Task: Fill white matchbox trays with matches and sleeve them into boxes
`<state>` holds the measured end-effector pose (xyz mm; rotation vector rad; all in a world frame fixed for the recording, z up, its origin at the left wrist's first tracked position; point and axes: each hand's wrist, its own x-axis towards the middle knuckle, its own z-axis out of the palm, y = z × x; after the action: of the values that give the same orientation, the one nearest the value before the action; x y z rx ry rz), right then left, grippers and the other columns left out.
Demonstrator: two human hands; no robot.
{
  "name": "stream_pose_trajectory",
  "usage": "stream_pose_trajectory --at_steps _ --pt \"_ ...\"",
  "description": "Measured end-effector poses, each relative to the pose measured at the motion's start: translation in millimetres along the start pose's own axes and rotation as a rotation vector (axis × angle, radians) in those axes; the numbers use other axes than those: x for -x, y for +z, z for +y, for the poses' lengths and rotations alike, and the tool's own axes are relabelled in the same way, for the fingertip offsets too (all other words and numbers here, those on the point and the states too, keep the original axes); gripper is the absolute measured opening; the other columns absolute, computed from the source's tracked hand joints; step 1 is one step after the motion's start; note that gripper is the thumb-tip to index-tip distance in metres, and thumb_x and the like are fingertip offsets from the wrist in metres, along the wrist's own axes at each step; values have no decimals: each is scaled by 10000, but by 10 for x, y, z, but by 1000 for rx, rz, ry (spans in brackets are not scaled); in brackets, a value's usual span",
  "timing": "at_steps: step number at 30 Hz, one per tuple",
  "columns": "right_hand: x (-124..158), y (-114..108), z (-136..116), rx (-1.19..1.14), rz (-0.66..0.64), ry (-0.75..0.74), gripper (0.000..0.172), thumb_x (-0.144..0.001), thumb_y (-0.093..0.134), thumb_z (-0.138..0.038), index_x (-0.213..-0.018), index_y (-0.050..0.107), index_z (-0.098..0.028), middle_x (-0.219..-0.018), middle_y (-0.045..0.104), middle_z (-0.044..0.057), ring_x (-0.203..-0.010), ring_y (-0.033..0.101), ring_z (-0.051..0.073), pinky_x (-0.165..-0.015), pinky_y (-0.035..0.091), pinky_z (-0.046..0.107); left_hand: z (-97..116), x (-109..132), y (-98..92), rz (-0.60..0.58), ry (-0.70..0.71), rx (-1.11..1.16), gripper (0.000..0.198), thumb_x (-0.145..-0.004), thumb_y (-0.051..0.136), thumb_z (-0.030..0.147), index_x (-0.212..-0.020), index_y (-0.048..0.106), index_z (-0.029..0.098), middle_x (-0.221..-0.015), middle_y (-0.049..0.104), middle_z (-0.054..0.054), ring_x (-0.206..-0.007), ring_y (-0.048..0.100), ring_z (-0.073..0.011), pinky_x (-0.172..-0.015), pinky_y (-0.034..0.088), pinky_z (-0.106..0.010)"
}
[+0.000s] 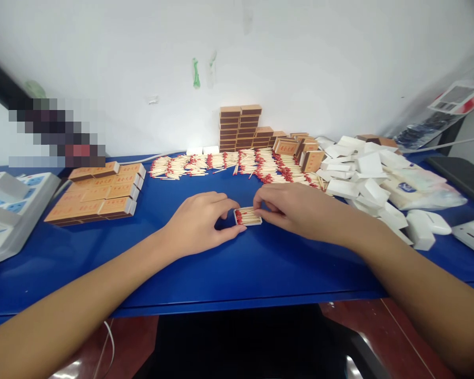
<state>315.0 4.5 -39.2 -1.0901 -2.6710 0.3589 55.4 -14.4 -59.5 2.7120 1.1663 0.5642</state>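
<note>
A small white matchbox tray [248, 216] filled with red-tipped matches lies on the blue table [205, 273] between my two hands. My left hand [199, 223] curls around the tray's left end, thumb and fingers pinching it. My right hand [296, 208] grips the tray's right end with bent fingers. Behind them a long spread of loose matches [237, 164] runs across the table.
Filled brown matchboxes [98, 197] lie in rows at the left, beside a grey power strip [8, 210]. Stacked brown sleeves [240, 129] stand at the back wall. A heap of empty white trays [363, 173] sits at the right, with a tissue pack [414, 189].
</note>
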Motion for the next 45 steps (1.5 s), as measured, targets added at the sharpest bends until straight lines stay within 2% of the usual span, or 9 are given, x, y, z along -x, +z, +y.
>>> stream_pose_trajectory --at_steps 9,13,19,25,37,45 --pt "10 -105 60 -32 -34 35 143 -1000 597 -315 -905 672 -239 -820 686 37 -698 583 197 -651 371 324 3 6 -3 1 -3 9 273 -987 759 416 -1166 778 210 -881 692 -4 -819 668 -185 -707 467 -311" --pt "6 -98 54 -49 -55 31 191 -1020 549 -322 -878 645 -238 -817 692 36 -682 578 190 -653 378 327 -7 12 -3 -3 0 23 276 -983 763 413 -1163 783 204 -873 687 -5 -813 660 -184 -717 470 -311" --pt "7 -73 56 -51 -56 58 206 -1034 548 -365 -907 645 -234 -862 714 52 -711 587 198 -655 388 332 -6 9 -8 -13 -12 34 276 -981 765 412 -1164 786 207 -874 689 -11 -818 660 -189 -723 468 -307" --pt "3 -21 91 -74 -85 45 196 -1048 516 -330 -940 645 -232 -959 737 71 -798 627 213 -713 419 342 -8 6 -8 -9 -3 32 259 -984 758 412 -1140 783 206 -867 688 -12 -815 660 -189 -715 466 -301" --pt "-31 13 88 -196 -46 95 252 -1061 532 -400 -899 630 -232 -870 718 39 -732 601 190 -688 404 335 -22 9 -11 -8 -2 27 271 -986 756 427 -1127 777 197 -871 691 -17 -815 655 -191 -715 466 -301" --pt "-50 77 78 -217 -30 146 208 -1027 570 -393 -887 609 -244 -775 675 7 -677 577 182 -640 397 325 -12 10 -14 -9 -6 22 244 -978 757 407 -1116 775 206 -872 695 -16 -820 664 -194 -709 465 -304"
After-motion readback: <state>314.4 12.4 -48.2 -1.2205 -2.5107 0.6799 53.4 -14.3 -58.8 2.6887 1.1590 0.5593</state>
